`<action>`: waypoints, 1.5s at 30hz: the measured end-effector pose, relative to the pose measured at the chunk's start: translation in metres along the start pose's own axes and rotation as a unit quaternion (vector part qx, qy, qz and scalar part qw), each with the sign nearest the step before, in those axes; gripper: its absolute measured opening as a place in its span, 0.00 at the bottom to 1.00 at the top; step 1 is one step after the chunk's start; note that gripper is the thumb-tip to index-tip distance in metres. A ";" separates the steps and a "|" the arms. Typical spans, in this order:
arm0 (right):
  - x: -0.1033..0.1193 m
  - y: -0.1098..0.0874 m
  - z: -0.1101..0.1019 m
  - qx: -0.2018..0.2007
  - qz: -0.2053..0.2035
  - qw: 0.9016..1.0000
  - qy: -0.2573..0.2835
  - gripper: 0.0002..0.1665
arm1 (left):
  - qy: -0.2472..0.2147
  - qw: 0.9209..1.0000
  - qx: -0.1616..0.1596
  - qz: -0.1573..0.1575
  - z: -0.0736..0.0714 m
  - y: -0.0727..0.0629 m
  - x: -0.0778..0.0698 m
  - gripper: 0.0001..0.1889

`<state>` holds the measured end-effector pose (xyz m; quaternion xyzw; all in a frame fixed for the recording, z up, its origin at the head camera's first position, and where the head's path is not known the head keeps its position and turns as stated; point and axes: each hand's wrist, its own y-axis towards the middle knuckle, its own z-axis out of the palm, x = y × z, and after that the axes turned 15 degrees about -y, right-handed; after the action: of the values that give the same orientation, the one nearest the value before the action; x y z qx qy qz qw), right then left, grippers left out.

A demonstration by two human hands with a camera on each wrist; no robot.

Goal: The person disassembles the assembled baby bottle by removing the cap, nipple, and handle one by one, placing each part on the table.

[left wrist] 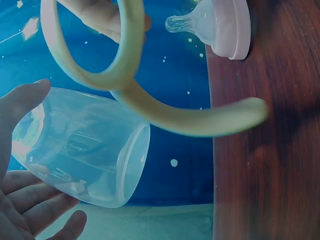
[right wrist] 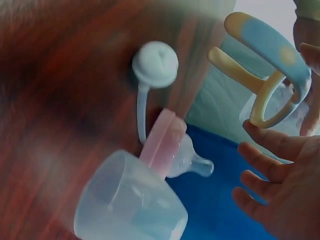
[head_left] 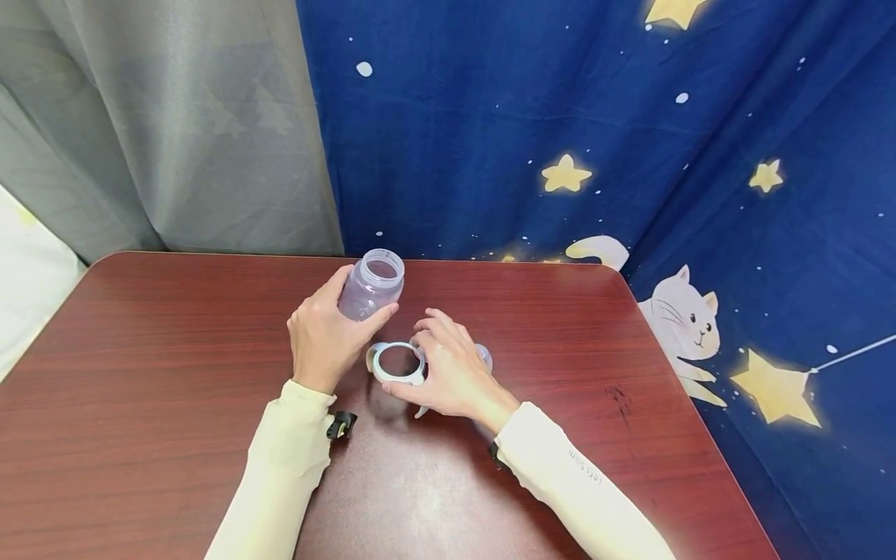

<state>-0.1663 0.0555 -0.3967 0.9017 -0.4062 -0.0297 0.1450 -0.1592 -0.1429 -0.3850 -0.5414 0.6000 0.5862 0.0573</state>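
In the head view, my left hand (head_left: 318, 334) grips a clear, lilac-tinted baby bottle (head_left: 365, 299) around its side. The bottle is raised, and its threaded mouth has no lid. My right hand (head_left: 455, 369) pinches a bottle handle ring (head_left: 413, 380), just in front of the bottle and apart from it. Two curved grips extend from the ring; in the right wrist view, one handle grip (right wrist: 272, 42) is blue with yellow patches. The left wrist view shows the bottle's base end (left wrist: 120, 165) behind the ring.
On the table (head_left: 175, 373), beyond my right hand, lie a pink collar with a clear teat (right wrist: 162, 142), a translucent cap (right wrist: 125, 205) and a white straw weight (right wrist: 156, 65) on a thin tube. Blue starry and grey curtains (head_left: 210, 117) hang behind the table's far edge.
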 end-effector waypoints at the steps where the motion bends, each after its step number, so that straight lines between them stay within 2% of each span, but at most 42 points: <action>1: 0.002 0.000 0.001 0.002 -0.009 1.000 0.000 0.36 | -0.001 1.000 0.000 0.000 0.000 0.000 0.000 0.36; 8: 0.012 -0.005 0.010 0.014 -0.043 0.999 -0.007 0.34 | -0.001 1.000 0.001 -0.008 0.001 -0.002 0.001 0.36; 18: 0.015 -0.005 0.014 0.047 -0.051 0.998 0.000 0.29 | -0.001 1.000 0.006 -0.011 0.003 -0.004 0.002 0.36; 25: 0.013 -0.002 0.014 0.108 -0.038 0.993 0.036 0.26 | 0.001 1.000 0.009 -0.009 0.004 -0.004 0.002 0.36; 30: 0.010 0.001 0.016 0.131 -0.040 0.989 0.050 0.23 | -0.001 1.000 0.010 -0.009 0.004 -0.004 0.002 0.36; 40: 0.006 0.000 0.024 0.176 -0.067 0.981 0.052 0.25 | 0.003 1.000 0.010 -0.006 0.006 -0.005 0.002 0.36; 45: 0.005 -0.003 0.028 0.174 -0.074 0.981 0.042 0.24 | 0.003 1.000 0.010 -0.005 0.007 -0.004 0.001 0.36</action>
<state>-0.1662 0.0471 -0.4236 0.9412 -0.3307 0.0684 0.0006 -0.1602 -0.1367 -0.3905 -0.5457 0.6035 0.5779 0.0640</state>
